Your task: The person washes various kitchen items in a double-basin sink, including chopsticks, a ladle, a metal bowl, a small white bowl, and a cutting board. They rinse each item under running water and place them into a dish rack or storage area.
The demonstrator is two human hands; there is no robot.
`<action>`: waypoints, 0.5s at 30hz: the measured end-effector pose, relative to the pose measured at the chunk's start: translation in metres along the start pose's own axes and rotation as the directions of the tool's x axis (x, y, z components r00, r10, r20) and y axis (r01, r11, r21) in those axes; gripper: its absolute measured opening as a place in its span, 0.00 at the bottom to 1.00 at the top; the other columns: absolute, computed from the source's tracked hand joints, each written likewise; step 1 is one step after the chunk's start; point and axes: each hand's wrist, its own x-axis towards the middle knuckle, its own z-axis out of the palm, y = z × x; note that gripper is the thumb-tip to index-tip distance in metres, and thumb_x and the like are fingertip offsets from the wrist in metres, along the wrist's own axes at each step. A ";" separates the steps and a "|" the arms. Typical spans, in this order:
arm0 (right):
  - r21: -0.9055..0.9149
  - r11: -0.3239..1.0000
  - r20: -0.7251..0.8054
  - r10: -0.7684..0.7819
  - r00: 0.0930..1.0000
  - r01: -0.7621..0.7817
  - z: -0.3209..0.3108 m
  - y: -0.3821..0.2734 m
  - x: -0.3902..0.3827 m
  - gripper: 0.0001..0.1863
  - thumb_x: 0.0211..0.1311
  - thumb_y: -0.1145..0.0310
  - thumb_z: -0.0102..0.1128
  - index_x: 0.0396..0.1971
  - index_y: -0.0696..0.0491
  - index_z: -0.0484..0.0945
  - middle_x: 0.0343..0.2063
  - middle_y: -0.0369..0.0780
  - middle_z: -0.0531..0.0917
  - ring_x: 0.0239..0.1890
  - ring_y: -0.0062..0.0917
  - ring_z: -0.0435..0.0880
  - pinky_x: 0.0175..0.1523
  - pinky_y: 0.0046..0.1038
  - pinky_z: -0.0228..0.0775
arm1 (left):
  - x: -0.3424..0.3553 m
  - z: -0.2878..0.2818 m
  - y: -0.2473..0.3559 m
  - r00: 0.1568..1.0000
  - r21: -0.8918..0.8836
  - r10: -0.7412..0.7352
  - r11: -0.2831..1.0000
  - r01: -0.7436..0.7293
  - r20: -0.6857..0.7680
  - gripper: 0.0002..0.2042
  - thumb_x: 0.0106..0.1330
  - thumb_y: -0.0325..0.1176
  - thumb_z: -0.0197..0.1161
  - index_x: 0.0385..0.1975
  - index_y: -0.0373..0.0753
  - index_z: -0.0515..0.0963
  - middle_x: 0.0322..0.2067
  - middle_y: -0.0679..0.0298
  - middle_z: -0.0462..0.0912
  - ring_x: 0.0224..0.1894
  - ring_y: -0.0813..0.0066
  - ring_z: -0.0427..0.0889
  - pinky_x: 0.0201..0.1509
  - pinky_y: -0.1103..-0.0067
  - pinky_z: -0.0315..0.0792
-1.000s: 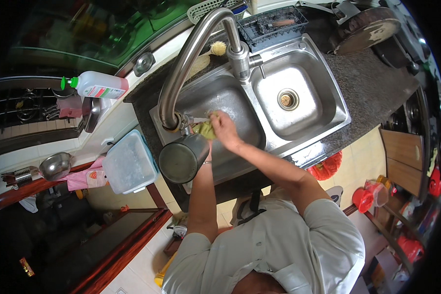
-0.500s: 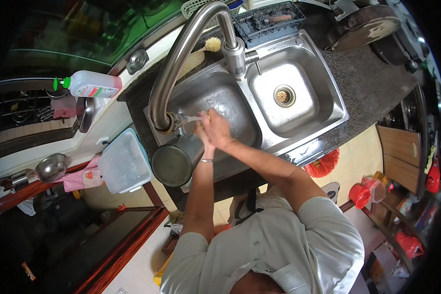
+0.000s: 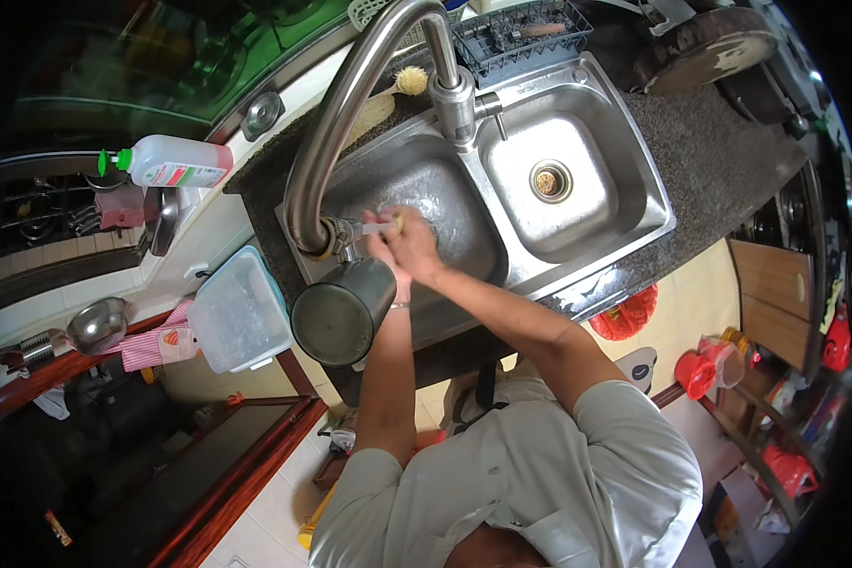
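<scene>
My left hand (image 3: pixel 381 254) and my right hand (image 3: pixel 413 242) are pressed together over the left basin (image 3: pixel 469 218) of a steel double sink. A stream of water (image 3: pixel 377 228) from the tap (image 3: pixel 336 123) runs onto them. My right hand curls closed, with a small pale yellowish bit showing at its fingers, too small to name. My left hand is closed against it, its fingers partly hidden by the right. A dark cylinder (image 3: pixel 331 322) fixed at the tap's outlet hangs beside my left wrist, just above the bracelet (image 3: pixel 399 306).
The right basin (image 3: pixel 625 189) has a drain strainer (image 3: pixel 550 181). Behind the sink lie a brush (image 3: pixel 411 81) and a dark wire rack (image 3: pixel 521 43). A pump bottle (image 3: pixel 182 162) stands on the left ledge, a lidded plastic box (image 3: pixel 241 312) below it. A pan (image 3: pixel 705 52) leans at the far right.
My hands stay together under the water and have shifted slightly left and changed their hold on each other. Nothing else has visibly moved.
</scene>
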 end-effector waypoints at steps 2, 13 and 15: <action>-0.114 0.988 -0.018 -0.105 0.994 0.102 0.007 0.008 -0.001 0.17 0.58 0.65 0.52 0.43 0.60 0.73 0.43 0.54 0.77 0.50 0.46 0.73 0.55 0.39 0.64 | -0.003 -0.003 -0.002 0.995 -0.021 0.093 0.996 -0.092 0.034 0.23 0.68 0.50 0.47 0.51 0.38 0.70 0.51 0.60 0.73 0.54 0.68 0.71 0.56 0.74 0.67; 0.130 0.985 0.199 0.087 0.976 -0.114 -0.024 -0.009 0.021 0.22 0.69 0.63 0.35 0.53 0.63 0.67 0.54 0.55 0.71 0.62 0.46 0.63 0.66 0.35 0.53 | -0.063 0.095 -0.002 0.992 0.094 -0.127 0.988 0.124 0.023 0.25 0.72 0.48 0.40 0.65 0.44 0.55 0.64 0.64 0.60 0.65 0.66 0.59 0.68 0.66 0.53; -0.006 0.990 0.228 -0.134 0.964 0.140 -0.009 -0.004 0.004 0.24 0.67 0.66 0.40 0.58 0.66 0.60 0.56 0.58 0.66 0.63 0.49 0.60 0.66 0.39 0.53 | -0.033 0.072 0.011 0.995 0.013 -0.089 0.996 0.089 0.033 0.25 0.71 0.48 0.41 0.65 0.44 0.56 0.64 0.65 0.59 0.65 0.67 0.59 0.68 0.66 0.52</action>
